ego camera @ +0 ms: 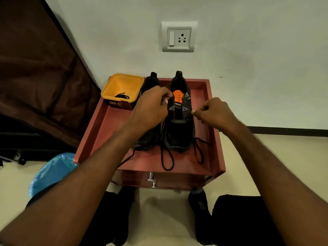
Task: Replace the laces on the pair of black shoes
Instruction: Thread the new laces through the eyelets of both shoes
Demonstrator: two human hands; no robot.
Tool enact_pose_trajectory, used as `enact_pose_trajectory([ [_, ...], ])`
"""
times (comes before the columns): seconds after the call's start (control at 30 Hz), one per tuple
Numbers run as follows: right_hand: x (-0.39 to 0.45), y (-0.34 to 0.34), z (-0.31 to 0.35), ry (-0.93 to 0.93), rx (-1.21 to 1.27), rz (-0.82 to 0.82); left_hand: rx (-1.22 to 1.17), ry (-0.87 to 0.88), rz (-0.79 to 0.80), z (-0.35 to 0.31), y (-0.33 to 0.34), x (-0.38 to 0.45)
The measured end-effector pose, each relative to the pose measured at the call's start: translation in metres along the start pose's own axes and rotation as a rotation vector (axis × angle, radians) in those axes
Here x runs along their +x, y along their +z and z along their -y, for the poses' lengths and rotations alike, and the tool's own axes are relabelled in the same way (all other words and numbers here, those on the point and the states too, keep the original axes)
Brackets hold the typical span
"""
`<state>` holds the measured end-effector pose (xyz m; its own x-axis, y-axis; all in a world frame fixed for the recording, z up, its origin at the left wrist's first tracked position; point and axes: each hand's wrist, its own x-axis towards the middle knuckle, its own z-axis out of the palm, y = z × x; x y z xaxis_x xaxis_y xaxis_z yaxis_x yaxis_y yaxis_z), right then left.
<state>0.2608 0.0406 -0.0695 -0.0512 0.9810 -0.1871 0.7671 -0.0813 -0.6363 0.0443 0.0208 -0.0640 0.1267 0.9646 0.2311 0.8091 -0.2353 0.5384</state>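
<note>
My left hand (pixel 150 107) and right hand (pixel 213 112) each pinch the right shoe (pixel 179 121) near its eyelets; I'd pull the lace (pixel 166 157) evenly.

A white switch-and-socket plate (pixel 179 36) sits on the pale wall (pixel 257 50) at twelve o'clock. At ten o'clock hangs dark brown fabric (pixel 35 71), creased and falling toward the floor. A yellow tub (pixel 124 84) stands on the back left corner of the reddish surface (pixel 104 125), a printed label on its near side. The surface has raised side rims and a drawer front below — two chrome knobs (pixel 151 180) show on it. At eight o'clock a blue plastic bag (pixel 51 173) lies on the cream floor (pixel 292 157). A dark skirting strip (pixel 287 130) runs along the wall's foot at three o'clock.
</note>
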Motion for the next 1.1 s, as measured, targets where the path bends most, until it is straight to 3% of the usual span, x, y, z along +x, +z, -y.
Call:
enact_pose_trajectory([
  [0.17, 0.003, 0.019, 0.002, -0.054, -0.154, 0.102, 0.28, -0.073, 0.115, 0.011, 0.021, -0.006],
  [0.3, 0.01, 0.023, 0.0, -0.077, -0.182, 0.083, 0.233, -0.143, 0.159, 0.009, 0.028, -0.007],
  [0.57, 0.017, 0.023, -0.004, -0.088, -0.18, 0.116, 0.088, -0.231, 0.099, 0.015, 0.035, -0.006],
  [0.7, 0.014, 0.018, 0.0, 0.005, -0.044, 0.181, 0.006, -0.247, 0.081, 0.02, 0.035, -0.005],
  [0.8, 0.01, 0.004, 0.01, 0.166, 0.397, 0.24, 0.056, -0.163, -0.087, 0.022, 0.036, -0.005],
  [0.87, 0.007, -0.007, 0.018, 0.198, 0.729, 0.326, -0.154, -0.161, -0.102, 0.016, 0.034, -0.005],
  [0.97, 0.003, -0.016, 0.023, 0.163, 1.069, 0.511, -0.807, -0.317, 0.231, -0.008, 0.026, -0.005],
  [1.1, 0.002, -0.025, 0.023, 0.17, 1.301, 0.471, -1.216, -0.302, 0.57, -0.02, 0.016, -0.008],
])
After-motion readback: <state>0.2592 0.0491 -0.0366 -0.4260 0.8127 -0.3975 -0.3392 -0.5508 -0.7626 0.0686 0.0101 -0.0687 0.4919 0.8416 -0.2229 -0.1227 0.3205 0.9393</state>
